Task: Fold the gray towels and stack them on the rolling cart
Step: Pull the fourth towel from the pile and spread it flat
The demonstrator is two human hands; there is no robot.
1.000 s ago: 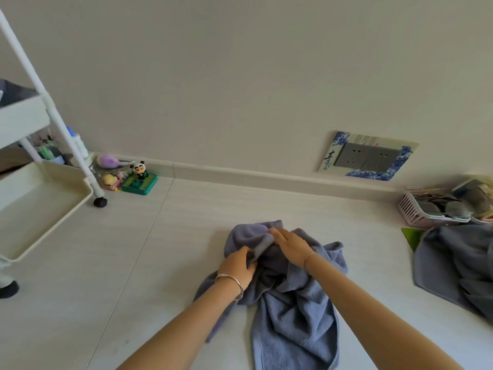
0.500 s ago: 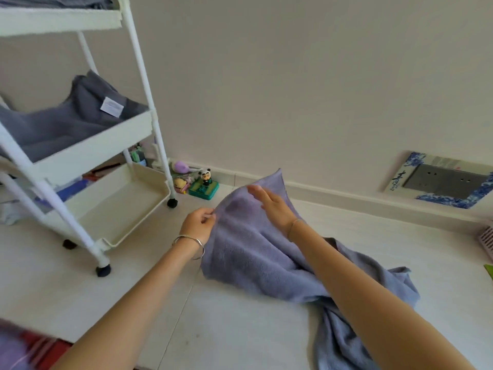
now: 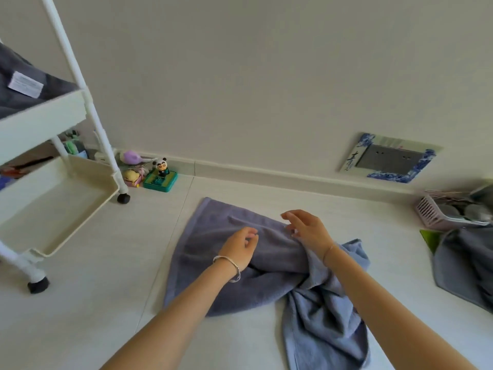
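Loosely spread on the pale tiled floor [image 3: 106,303], the blue-gray terry towel [image 3: 205,263] lies flat at its far end and bunched toward the floor's near edge. Both hands are released: the left hand [image 3: 238,249] hangs over the flat part with fingers relaxed, and the right hand [image 3: 309,229] rests its heel on the cloth, fingers splayed. At the floor's left edge, the white rolling cart [image 3: 40,126] holds a dark gray towel [image 3: 16,102] on its middle tray.

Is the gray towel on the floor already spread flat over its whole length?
No, only the end of the towel nearer the cart lies flat; its other end is crumpled in a heap.
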